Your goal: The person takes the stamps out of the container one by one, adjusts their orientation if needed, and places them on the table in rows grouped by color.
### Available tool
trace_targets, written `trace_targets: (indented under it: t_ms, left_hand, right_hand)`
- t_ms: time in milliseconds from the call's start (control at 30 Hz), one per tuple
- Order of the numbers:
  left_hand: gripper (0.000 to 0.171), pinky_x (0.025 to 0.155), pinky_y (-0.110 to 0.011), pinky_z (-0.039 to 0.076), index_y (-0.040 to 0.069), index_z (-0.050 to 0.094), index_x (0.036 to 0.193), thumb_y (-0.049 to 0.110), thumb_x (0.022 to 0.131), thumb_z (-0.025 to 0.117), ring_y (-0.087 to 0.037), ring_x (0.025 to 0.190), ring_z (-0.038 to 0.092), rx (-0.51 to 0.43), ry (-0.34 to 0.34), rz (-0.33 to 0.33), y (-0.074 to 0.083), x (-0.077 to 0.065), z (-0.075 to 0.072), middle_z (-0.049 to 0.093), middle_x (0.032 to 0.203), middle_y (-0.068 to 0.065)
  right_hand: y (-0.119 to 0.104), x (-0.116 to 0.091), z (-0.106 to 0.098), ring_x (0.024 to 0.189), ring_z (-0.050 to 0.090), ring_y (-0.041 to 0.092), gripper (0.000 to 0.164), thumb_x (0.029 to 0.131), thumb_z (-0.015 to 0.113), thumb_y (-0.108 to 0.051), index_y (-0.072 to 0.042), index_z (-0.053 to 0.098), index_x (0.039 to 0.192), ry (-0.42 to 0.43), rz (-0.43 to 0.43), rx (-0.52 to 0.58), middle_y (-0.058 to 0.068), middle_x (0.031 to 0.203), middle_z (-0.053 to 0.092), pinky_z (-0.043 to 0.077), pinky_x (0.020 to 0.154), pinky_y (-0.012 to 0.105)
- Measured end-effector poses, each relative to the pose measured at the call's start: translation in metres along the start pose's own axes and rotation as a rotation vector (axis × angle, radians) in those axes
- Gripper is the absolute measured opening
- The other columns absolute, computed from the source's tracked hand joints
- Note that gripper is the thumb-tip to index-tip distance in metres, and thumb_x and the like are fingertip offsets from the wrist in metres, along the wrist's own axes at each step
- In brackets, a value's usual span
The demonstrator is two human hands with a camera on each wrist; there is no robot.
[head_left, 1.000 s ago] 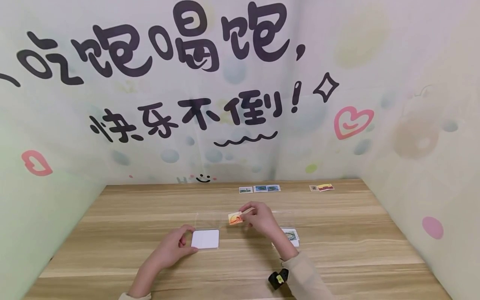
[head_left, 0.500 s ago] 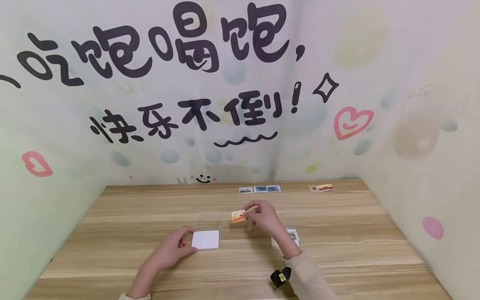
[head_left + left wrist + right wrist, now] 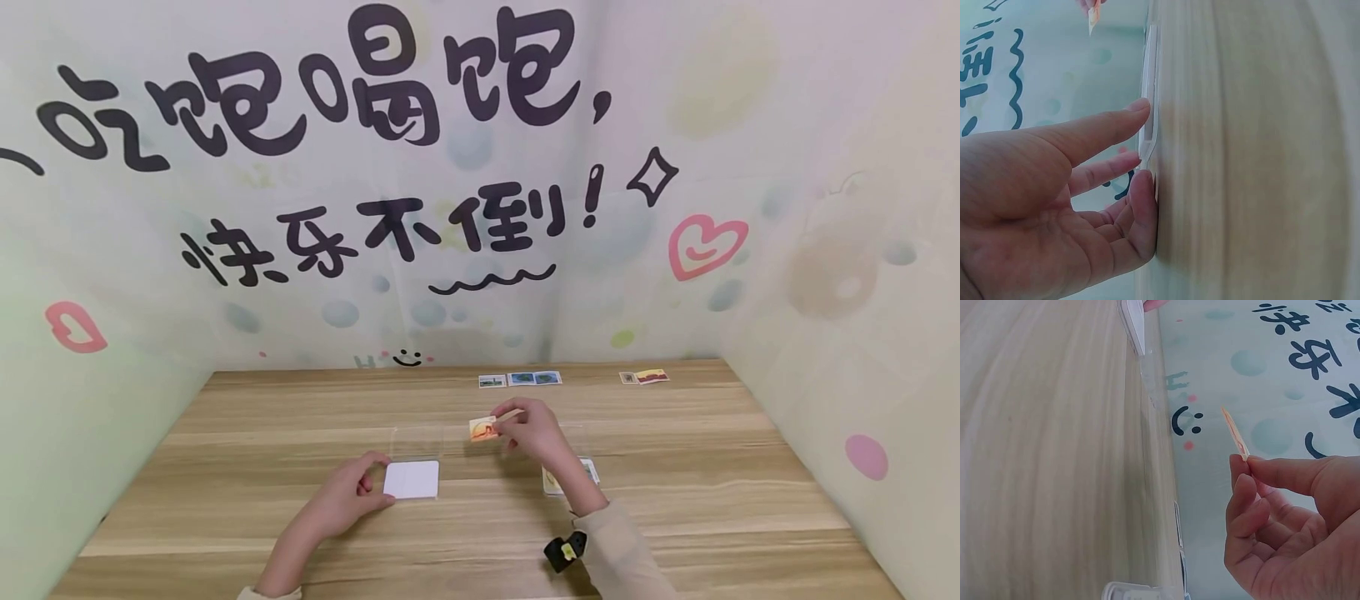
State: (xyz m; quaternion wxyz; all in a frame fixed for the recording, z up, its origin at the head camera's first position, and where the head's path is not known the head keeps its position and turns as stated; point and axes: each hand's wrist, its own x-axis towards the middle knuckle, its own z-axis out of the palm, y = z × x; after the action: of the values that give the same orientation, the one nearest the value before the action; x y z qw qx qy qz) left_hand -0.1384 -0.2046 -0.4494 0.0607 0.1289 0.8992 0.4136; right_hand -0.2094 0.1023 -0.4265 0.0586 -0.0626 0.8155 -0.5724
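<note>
My left hand (image 3: 348, 497) grips the left side of a small clear plastic case (image 3: 411, 480) with a white card-like top face. Its thumb lies at the near corner and its fingers at the far one; the left wrist view shows the case edge (image 3: 1149, 119) between them. The case's transparent lid (image 3: 416, 442) lies folded back behind it. Over the table, to the right of this case, my right hand (image 3: 531, 435) pinches an orange and yellow stamp (image 3: 482, 429) between thumb and forefinger. The right wrist view shows that stamp (image 3: 1236, 436) nearly edge-on.
A second clear case (image 3: 591, 468) with stamps inside sits under my right forearm, partly hidden. Along the back edge lie blue stamps (image 3: 534, 378), a small landscape stamp (image 3: 492, 382) and a yellow-red stamp (image 3: 652, 376). A printed cloth wall (image 3: 315, 325) rises behind the table.
My right hand has drifted to the right and slightly back with the stamp, which shows a little more of its face. The left hand and its case stay in place.
</note>
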Motion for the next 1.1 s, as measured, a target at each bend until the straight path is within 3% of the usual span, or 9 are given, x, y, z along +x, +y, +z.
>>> trace_targets:
  t_ms: [300, 1100]
  left_hand:
    - [0.048, 0.064, -0.025, 0.039, -0.004, 0.062, 0.127, 0.01, 0.087, 0.085, -0.012, 0.072, 0.043, -0.001, 0.004, -0.012, 0.0, 0.0, 0.001, 0.049, 0.083, -0.003]
    - [0.047, 0.064, -0.024, 0.038, -0.004, 0.063, 0.125, 0.01, 0.086, 0.086, -0.011, 0.07, 0.043, 0.003, 0.01, -0.003, 0.0, 0.001, 0.001, 0.049, 0.082, -0.003]
  right_hand:
    - [0.002, 0.003, -0.004, 0.062, 0.065, 0.029, 0.008, 0.096, 0.071, 0.0, 0.002, 0.074, 0.104, 0.043, 0.038, -0.026, 0.011, 0.087, 0.077, 0.056, 0.064, 0.041]
    - [0.001, 0.004, -0.018, 0.065, 0.066, 0.032, 0.01, 0.097, 0.071, 0.0, 0.003, 0.074, 0.106, 0.075, 0.028, -0.041, 0.012, 0.089, 0.077, 0.056, 0.067, 0.04]
